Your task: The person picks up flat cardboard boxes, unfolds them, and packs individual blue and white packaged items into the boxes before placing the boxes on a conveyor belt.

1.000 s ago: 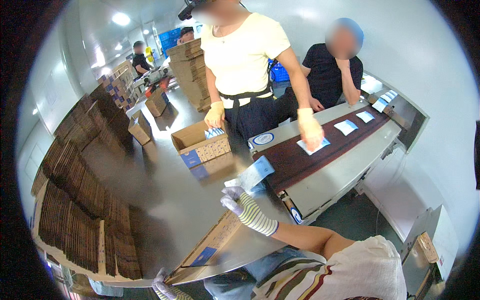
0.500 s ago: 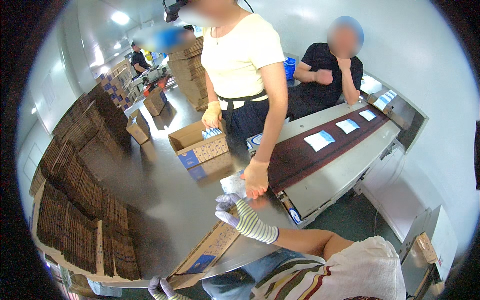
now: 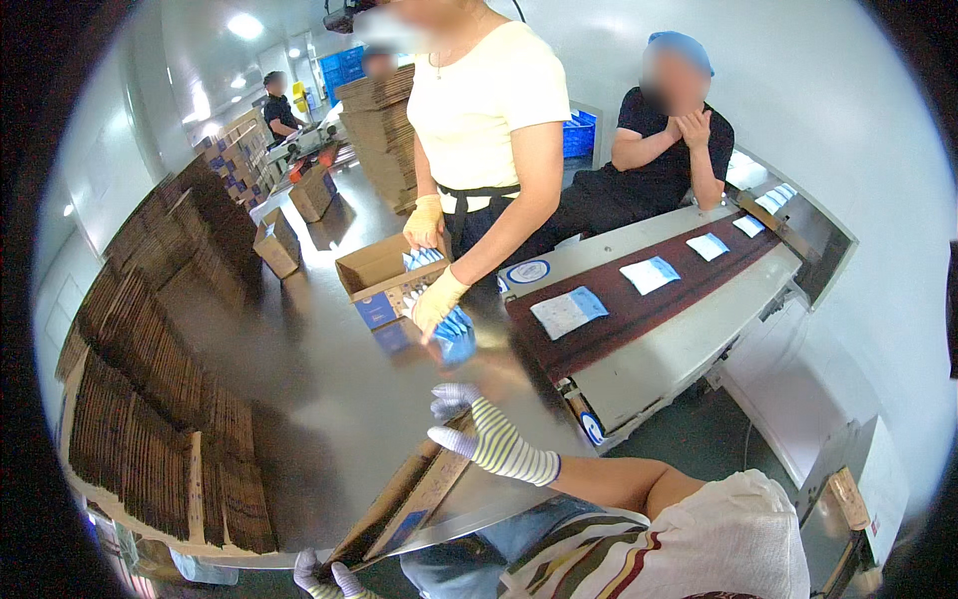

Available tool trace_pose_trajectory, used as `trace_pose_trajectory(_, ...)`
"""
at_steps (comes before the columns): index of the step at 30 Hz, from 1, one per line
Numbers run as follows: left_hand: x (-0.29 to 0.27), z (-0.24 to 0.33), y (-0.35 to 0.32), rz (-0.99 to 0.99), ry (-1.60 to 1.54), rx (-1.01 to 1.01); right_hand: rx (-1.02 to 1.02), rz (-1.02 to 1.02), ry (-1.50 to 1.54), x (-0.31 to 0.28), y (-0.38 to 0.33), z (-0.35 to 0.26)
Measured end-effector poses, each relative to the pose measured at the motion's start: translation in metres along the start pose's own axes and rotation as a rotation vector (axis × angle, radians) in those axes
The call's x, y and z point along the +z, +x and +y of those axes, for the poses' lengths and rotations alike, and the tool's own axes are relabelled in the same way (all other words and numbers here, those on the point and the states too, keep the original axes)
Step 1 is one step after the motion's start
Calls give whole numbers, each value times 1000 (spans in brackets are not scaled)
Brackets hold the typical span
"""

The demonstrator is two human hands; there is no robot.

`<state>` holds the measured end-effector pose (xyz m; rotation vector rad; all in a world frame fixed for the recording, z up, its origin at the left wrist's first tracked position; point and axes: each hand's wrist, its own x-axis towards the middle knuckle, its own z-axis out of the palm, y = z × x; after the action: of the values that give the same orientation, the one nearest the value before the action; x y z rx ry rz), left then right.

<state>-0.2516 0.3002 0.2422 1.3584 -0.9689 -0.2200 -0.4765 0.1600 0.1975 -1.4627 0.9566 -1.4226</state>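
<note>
Our right hand (image 3: 477, 431) in a striped knit glove hovers with grip released, fingers spread over the grey metal worktop (image 3: 329, 389), touching nothing. Our left hand (image 3: 327, 579) pinches the flattened brown cardboard box (image 3: 409, 499) at its lower end. Just beyond the right grip, a co-worker's gloved hand (image 3: 436, 302) holds blue-white sachets (image 3: 455, 333).

The blue-and-white packets (image 3: 454, 334) have been carried by the co-worker's yellow-gloved hand (image 3: 435, 301) from the dark conveyor belt (image 3: 639, 309) toward frame centre. The striped-gloved right hand (image 3: 479, 431) has been lowered from them. New packets have been brought along the belt.
</note>
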Motion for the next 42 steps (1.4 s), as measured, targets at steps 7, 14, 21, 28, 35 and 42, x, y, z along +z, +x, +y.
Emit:
trace_pose_trajectory(7, -13, -1, 5, -358, 55, 14, -189, -335, -319, -2, 4, -21)
trace_pose_trajectory(14, -22, -32, 54, -634, 455, 71, -667, -607, -673, -2, 31, -34)
trace_pose_trajectory(21, -27, -28, 61, -268, 1101, 387, -600, -674, -755, 28, 33, -17)
trace_pose_trajectory(28, 5, -25, 40, -730, 1216, 283, -605, -695, -780, 40, 31, -19)
trace_pose_trajectory(35, 33, -74, 84, -1016, 1017, 235, -582, -752, -898, 51, 41, 4)
trace_pose_trajectory(42, 48, -53, 61, -810, 977, 382, -662, -594, -961, 65, 41, 9)
